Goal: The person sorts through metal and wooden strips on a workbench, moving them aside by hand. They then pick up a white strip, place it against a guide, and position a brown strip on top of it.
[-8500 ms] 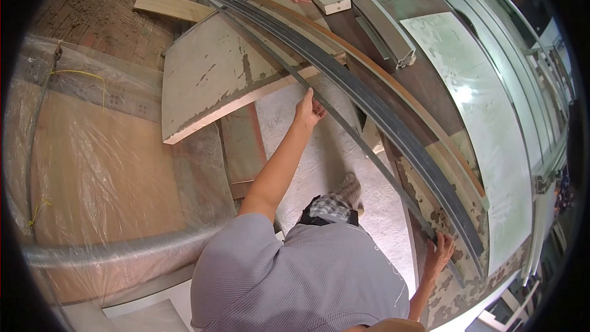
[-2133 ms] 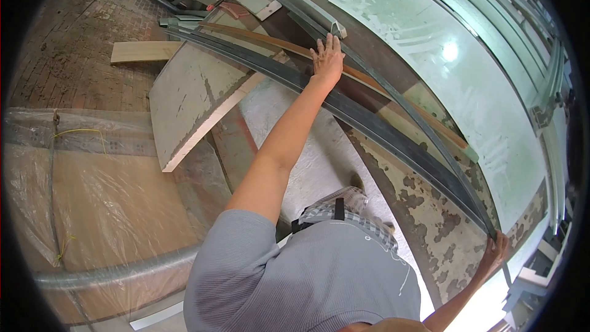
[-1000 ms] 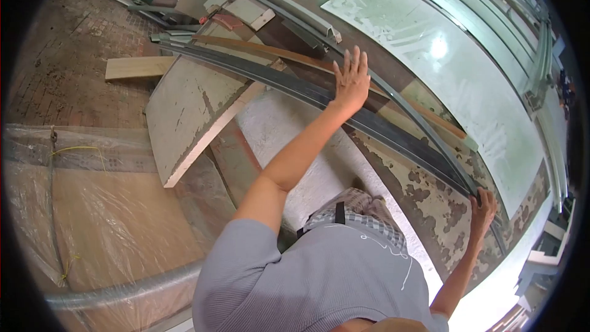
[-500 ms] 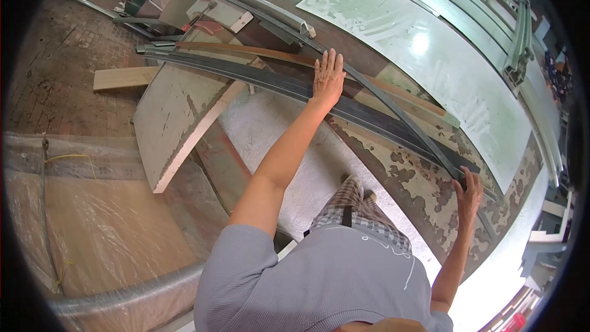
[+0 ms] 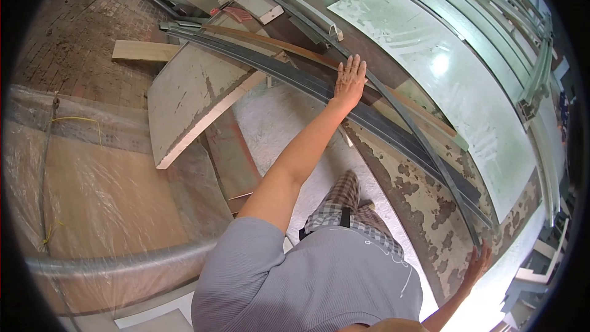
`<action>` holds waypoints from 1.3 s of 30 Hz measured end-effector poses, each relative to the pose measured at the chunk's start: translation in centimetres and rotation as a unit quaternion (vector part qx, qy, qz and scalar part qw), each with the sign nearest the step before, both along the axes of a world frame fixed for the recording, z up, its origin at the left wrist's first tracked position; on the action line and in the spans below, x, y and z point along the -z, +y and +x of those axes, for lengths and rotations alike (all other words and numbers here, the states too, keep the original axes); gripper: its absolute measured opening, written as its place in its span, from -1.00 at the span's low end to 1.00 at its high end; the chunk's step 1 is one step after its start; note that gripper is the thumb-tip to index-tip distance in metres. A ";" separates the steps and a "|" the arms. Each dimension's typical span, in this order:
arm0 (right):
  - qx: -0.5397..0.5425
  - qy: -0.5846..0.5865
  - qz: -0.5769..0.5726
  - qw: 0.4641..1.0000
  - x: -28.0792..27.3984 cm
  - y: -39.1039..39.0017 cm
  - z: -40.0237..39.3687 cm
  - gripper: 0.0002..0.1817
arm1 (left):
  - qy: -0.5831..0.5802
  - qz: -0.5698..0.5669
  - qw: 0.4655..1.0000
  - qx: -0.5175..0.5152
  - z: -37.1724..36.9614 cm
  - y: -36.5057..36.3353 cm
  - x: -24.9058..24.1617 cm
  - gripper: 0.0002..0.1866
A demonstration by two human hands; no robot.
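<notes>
A brick floor (image 5: 74, 37) runs along the far left, and nearer the person sits a plastic-wrapped board (image 5: 104, 190) with a grey pipe (image 5: 117, 264) across its lower edge. Moving right, a paint-flecked panel (image 5: 196, 98) leans over a wooden plank (image 5: 144, 51). Now the centre: the left hand (image 5: 349, 80) is stretched out at full arm's length, fingers straight and close together, palm pressed flat on the long dark metal strip (image 5: 289, 77). That strip sweeps from upper left down to lower right along the edge of the worn, peeling counter (image 5: 424, 203), with a thin brown wooden strip (image 5: 276, 44) lying just beside it. Further right, a pale sheet (image 5: 455, 80) covers the counter's far side. Down at the lower right, the right hand (image 5: 477, 264) is open, fingers spread, at the strip's near end; whether it touches the metal cannot be told.
</notes>
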State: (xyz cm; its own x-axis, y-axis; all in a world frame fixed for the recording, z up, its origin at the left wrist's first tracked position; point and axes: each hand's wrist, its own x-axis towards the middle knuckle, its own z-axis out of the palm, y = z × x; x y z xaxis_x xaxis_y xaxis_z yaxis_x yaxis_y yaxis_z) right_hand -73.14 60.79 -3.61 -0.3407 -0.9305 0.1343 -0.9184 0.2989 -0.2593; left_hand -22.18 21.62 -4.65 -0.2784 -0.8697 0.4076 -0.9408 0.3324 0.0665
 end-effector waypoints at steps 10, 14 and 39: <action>-0.016 -0.050 0.035 0.998 1.2 -1.1 1.7 -0.74 | -0.013 -0.002 1.000 0.003 0.9 -0.5 -0.3 -0.48; 0.012 -0.022 0.010 1.000 -0.2 -0.8 1.4 -0.74 | -0.008 -0.005 1.000 0.010 1.2 -1.1 -0.6 -0.49; -0.039 -0.025 -0.024 0.999 -2.9 -11.4 10.5 -0.67 | -0.024 -0.011 0.999 0.037 11.0 -9.3 -2.8 -0.53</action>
State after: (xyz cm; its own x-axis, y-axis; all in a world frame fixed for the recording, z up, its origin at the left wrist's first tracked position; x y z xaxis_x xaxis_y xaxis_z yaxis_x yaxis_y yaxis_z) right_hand -62.65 49.43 -0.69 -0.2742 -0.9476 0.1640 -0.9240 0.2123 -0.3181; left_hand -11.18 12.36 -1.86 -0.3618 -0.8367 0.4112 -0.9153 0.4026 0.0139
